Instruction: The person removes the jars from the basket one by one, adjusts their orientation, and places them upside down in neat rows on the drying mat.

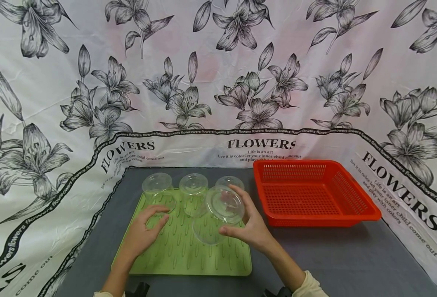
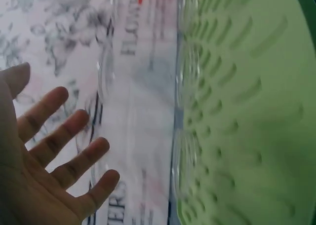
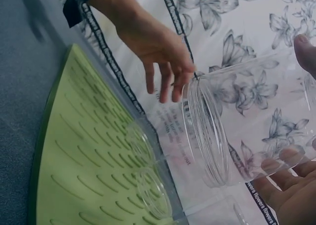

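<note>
My right hand (image 1: 249,225) grips a clear jar (image 1: 225,204) by its sides, thumb on one side and fingers on the other. The jar is tilted above the green ridged mat (image 1: 188,264), its threaded rim (image 3: 210,136) toward the left. Beside it, my left hand (image 1: 144,233) hovers over the mat's left part with fingers spread and nothing in it. Three more clear jars stand along the mat's far edge: a left jar (image 1: 158,189), a middle jar (image 1: 193,196) and a right jar (image 1: 230,180), partly hidden behind the held one.
To the right of the mat, a red perforated basket (image 1: 316,218) sits on the grey tabletop (image 1: 333,255). A white flower-printed cloth (image 1: 196,150) hangs behind and along the sides of the table.
</note>
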Available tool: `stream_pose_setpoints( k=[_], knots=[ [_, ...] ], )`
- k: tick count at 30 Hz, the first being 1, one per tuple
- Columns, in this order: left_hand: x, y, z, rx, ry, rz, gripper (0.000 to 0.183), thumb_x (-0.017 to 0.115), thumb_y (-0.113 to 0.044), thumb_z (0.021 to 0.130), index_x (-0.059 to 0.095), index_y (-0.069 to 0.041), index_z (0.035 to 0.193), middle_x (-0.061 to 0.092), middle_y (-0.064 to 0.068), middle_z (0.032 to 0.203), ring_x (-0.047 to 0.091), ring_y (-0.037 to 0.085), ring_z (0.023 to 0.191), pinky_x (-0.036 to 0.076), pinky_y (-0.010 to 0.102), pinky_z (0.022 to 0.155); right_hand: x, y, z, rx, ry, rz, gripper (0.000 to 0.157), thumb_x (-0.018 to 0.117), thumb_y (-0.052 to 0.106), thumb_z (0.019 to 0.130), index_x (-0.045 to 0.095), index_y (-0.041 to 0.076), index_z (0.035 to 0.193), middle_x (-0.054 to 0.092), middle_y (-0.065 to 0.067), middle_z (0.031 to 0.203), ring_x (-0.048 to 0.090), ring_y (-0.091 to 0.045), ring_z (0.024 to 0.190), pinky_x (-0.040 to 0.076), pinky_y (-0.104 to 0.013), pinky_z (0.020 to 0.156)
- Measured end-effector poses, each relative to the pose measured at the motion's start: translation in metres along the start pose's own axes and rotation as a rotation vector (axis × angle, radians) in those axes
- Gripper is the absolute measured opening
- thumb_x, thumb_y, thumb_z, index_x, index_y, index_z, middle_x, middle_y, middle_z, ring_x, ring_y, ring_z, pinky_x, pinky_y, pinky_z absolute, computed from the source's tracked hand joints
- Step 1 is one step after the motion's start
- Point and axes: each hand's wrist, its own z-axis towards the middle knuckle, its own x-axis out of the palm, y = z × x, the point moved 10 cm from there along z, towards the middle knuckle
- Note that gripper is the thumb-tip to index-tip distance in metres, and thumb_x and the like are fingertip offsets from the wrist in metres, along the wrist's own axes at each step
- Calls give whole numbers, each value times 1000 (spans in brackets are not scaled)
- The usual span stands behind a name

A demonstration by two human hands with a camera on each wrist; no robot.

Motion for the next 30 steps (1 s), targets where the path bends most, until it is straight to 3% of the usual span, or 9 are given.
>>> stream_pose_setpoints(
  k=[7, 13, 17, 20, 25, 30],
  knots=[
    [-20, 41, -3, -117, 9, 236, 25, 56, -24, 105, 73, -9, 118, 66, 18, 128, 61, 43, 120, 49, 67, 93, 5, 2, 4, -19, -18, -21, 102, 88, 9, 77, 28, 22, 159, 36, -21, 159, 46, -45, 139, 51, -30, 105],
    [-27, 72, -11, -266, 58, 383, 32, 52, -20, 105, 67, -5, 128, 59, 25, 139, 58, 52, 121, 48, 73, 86, 11, 3, 10, -30, -39, -43, 103, 89, 9, 76, 30, 27, 159, 37, -9, 160, 45, -39, 143, 49, -33, 108],
    [-25, 95, -21, -399, 103, 410, 39, 44, -17, 104, 60, -6, 138, 52, 25, 146, 49, 55, 128, 42, 76, 91, 19, 1, 14, -26, -46, -55, 104, 90, 8, 76, 30, 28, 159, 42, -11, 158, 47, -32, 144, 49, -32, 108],
    [-21, 107, -28, -468, 155, 409, 44, 40, -14, 102, 56, -5, 142, 49, 26, 149, 42, 58, 132, 35, 81, 94, 26, -4, 17, 25, -62, -69, 105, 91, 12, 75, 30, 33, 158, 36, -8, 161, 47, -28, 144, 49, -33, 108],
    [-14, 119, -37, -542, 260, 401, 51, 39, -7, 97, 49, -2, 147, 44, 29, 151, 34, 62, 134, 28, 85, 96, 40, -16, 23, 101, -83, -91, 105, 93, 17, 74, 31, 39, 155, 32, -4, 164, 49, -26, 142, 49, -45, 106],
    [-11, 124, -40, -565, 304, 395, 57, 42, -4, 93, 45, -1, 150, 40, 28, 154, 29, 61, 137, 25, 85, 97, 52, -29, 25, 156, -106, -83, 104, 94, 19, 72, 33, 40, 154, 37, -3, 161, 50, -26, 140, 47, -49, 108]
  ],
)
